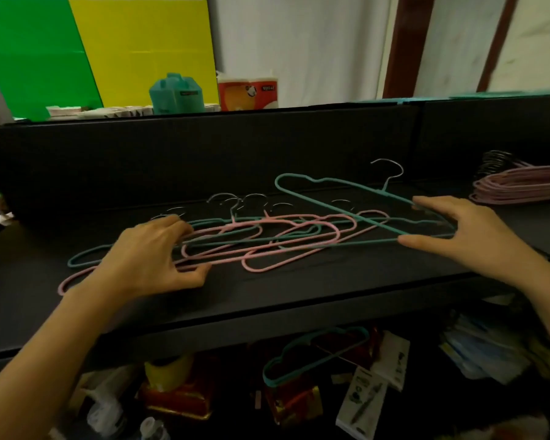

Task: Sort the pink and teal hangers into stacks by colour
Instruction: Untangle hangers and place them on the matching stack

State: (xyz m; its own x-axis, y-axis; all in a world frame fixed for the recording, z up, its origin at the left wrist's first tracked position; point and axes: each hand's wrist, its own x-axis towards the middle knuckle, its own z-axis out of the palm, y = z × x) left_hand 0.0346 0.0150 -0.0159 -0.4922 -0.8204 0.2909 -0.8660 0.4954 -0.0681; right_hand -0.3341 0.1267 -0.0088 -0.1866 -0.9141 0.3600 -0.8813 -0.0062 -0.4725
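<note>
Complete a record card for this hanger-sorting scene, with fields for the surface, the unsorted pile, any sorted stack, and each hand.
Surface: black table
Unsorted: mixed pile of pink and teal hangers, tangled at the centre
Sorted: pink stack at the table's far right
Left hand: rests on the mixed pile, fingers spread
Right hand: grips one end of a teal hanger, tilted up off the pile
Below the table: more teal hangers lying on clutter
</note>
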